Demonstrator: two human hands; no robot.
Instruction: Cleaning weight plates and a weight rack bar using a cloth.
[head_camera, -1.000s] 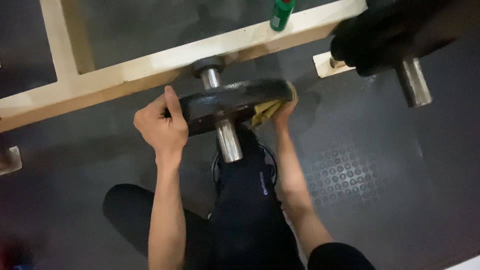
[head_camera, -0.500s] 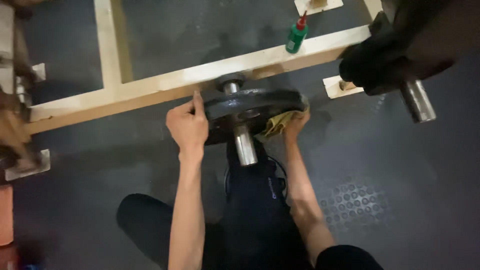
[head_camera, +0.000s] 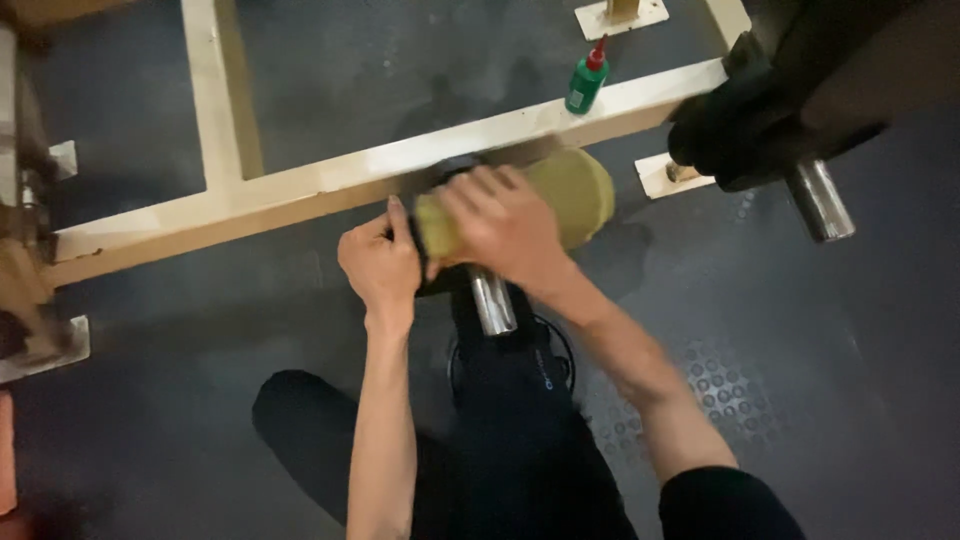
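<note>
Now the right hand (head_camera: 505, 225) presses a yellow-green cloth (head_camera: 570, 185) flat over the top of the dark weight plate (head_camera: 440, 280), fingers spread on the fabric. At about nine o'clock of the plate, the left hand (head_camera: 380, 265) has its fingers clamped on the rim. The plate sits on a steel peg (head_camera: 492, 300) beside the cream frame bar (head_camera: 300, 190), almost hidden under the cloth. A green bottle (head_camera: 586, 78) stands at one o'clock. Wiping looks under way on top; the plate's underside and rim cannot be judged.
</note>
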